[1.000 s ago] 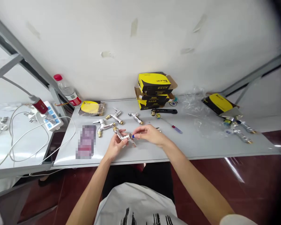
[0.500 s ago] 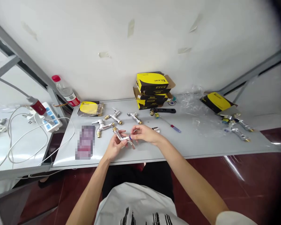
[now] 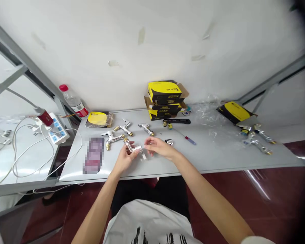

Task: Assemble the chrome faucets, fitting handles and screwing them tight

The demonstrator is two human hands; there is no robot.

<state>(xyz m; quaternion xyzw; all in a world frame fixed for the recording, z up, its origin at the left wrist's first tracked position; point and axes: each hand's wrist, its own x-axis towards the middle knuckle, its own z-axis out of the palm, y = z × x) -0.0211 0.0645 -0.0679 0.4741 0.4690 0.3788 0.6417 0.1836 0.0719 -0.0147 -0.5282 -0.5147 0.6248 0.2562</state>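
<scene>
Left hand (image 3: 125,158) grips a chrome faucet (image 3: 132,147) above a gray table (image 3: 208,156), its brass end pointing away from the person and its flat lever reaching toward the right hand (image 3: 158,147). The right hand hovers just beside the faucet's chrome end, its fingers loosely curled and its thumb and fingertips apart.

Just beyond the right hand sits a short chrome piece (image 3: 169,142); farther out and to its right lie a thin-shafted tool (image 3: 190,140) and a black-handled tool (image 3: 178,121). Three more faucets rest on the far side of the left hand: a lever faucet (image 3: 113,138) to its left, a second lever faucet (image 3: 124,128) behind that one, and a third faucet (image 3: 146,128) beyond the space between the hands.

Yellow-and-black boxes (image 3: 165,90) stand stacked beyond the hands. Left of the left hand are a pixelated patch (image 3: 93,156), a flat yellow box (image 3: 97,118) and a red-capped bottle (image 3: 76,105). Well to the right of the right hand, clear plastic wrap (image 3: 208,110), an opened box (image 3: 236,112) and wrapped faucets (image 3: 261,147) share the table.
</scene>
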